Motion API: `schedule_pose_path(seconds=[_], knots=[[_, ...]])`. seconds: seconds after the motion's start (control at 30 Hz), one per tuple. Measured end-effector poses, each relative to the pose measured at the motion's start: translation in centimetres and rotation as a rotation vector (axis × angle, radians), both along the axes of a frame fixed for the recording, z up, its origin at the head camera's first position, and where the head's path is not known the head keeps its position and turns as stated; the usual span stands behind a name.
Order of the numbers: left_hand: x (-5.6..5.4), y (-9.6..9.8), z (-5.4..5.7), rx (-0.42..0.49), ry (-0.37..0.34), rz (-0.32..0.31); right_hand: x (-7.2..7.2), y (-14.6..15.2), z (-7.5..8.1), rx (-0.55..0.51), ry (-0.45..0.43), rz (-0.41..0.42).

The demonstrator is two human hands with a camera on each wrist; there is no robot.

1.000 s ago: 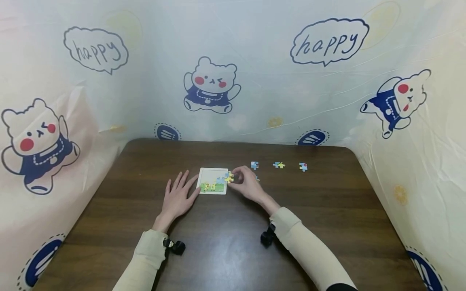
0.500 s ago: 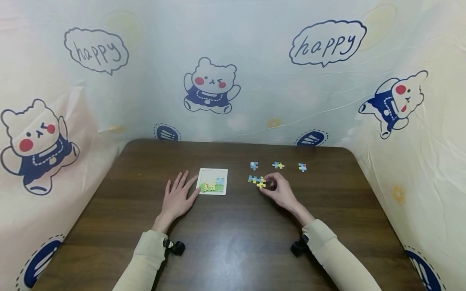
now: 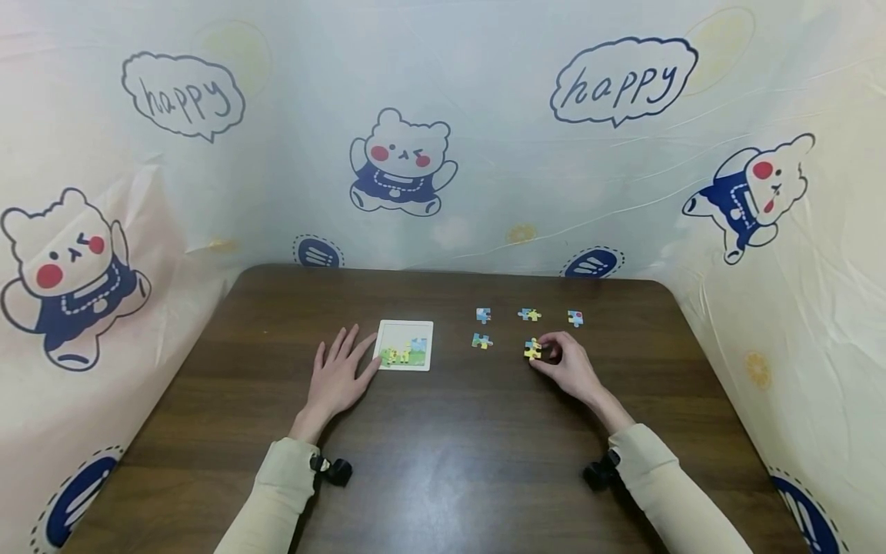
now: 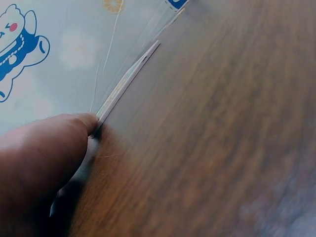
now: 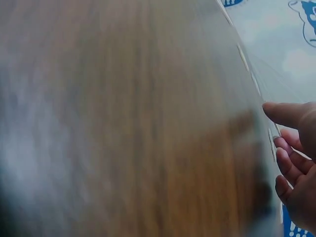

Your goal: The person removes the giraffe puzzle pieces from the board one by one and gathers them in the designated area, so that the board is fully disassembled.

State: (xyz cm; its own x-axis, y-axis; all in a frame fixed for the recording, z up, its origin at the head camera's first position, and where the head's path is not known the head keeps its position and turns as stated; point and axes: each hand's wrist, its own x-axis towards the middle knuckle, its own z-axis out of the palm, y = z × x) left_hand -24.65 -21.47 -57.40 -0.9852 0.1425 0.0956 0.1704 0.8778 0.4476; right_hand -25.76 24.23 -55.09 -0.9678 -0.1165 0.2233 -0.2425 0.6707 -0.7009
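A white-rimmed puzzle tray (image 3: 406, 324) lies left of centre on the table in the head view, with a few joined green, yellow and blue pieces along its lower part. My left hand (image 3: 338, 379) spreads its straight fingers on the table, its thumb and index finger at the tray's left side. In the left wrist view the thumb (image 4: 54, 143) meets the tray's edge (image 4: 129, 76). To the right, my right hand (image 3: 569, 367) pinches a yellow and blue puzzle piece (image 3: 532, 349) between thumb and index finger, low over the table. In the right wrist view that hand (image 5: 298, 143) shows at the right edge.
Behind the right hand lie three loose pieces in a row: a blue one (image 3: 483, 315), a blue-yellow one (image 3: 529, 315) and one with a red spot (image 3: 575, 318). A green-blue piece (image 3: 482, 341) lies between tray and right hand. A printed curtain (image 3: 512, 154) surrounds the brown table (image 3: 429, 477).
My right hand has moved right from the tray's right edge, carrying the yellow puzzle piece past the green-blue piece. The left hand and the tray have stayed in place.
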Motion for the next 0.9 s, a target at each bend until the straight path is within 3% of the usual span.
schedule_pose_path(seconds=[0.33,0.5,0.73,0.9], knots=[[0.0,0.0,0.3,-0.033,-0.020,0.001,-1.0,1.4,-0.9,-0.008,0.019,0.045],[0.0,0.0,0.1,-0.012,-0.012,-0.003,-0.9,1.1,-0.3,0.024,-0.016,0.043],[0.0,0.1,0.0,0.010,0.007,-0.005,-0.9,1.5,-0.9,-0.002,0.048,0.088],[0.0,0.0,0.1,0.002,0.005,-0.011,-0.7,1.1,-0.3,0.003,0.012,0.066]])
